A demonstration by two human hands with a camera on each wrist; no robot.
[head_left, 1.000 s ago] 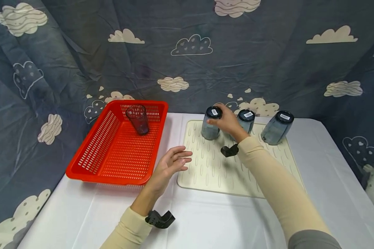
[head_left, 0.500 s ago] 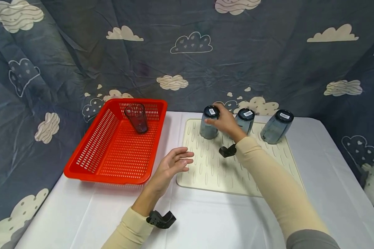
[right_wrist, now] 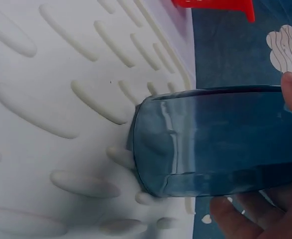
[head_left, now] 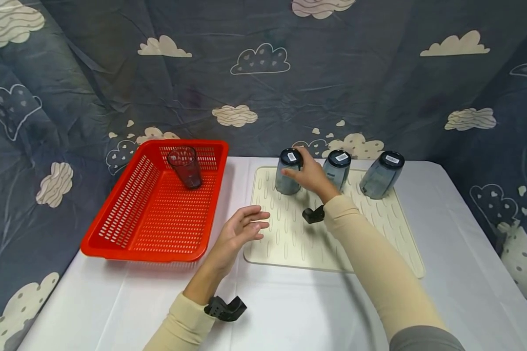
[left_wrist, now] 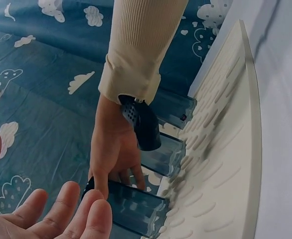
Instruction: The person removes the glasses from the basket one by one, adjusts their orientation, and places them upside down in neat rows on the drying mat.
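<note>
My right hand (head_left: 309,173) grips the upper part of a bluish drinking glass (head_left: 286,181), which stands upside down at the back left of a cream ridged mat (head_left: 285,243). In the right wrist view the rim of this glass (right_wrist: 185,144) meets the mat, with thumb and fingers on opposite sides. Two more upturned glasses stand to its right, a middle glass (head_left: 337,168) and a right-hand glass (head_left: 379,179). Near the mat's left edge my left hand (head_left: 239,231) hovers, fingers loosely extended, holding nothing; its fingertips (left_wrist: 98,216) show in the left wrist view.
A red perforated basket (head_left: 212,214) stands left of the mat, with one dark glass (head_left: 186,170) leaning inside it at the back. A white cloth (head_left: 272,307) covers the table. Behind hangs a dark curtain (head_left: 193,87) with a cloud print.
The head view has shifted slightly, so the whole scene sits a little further left. My right hand stays on the same glass, and the left hand keeps its pose.
</note>
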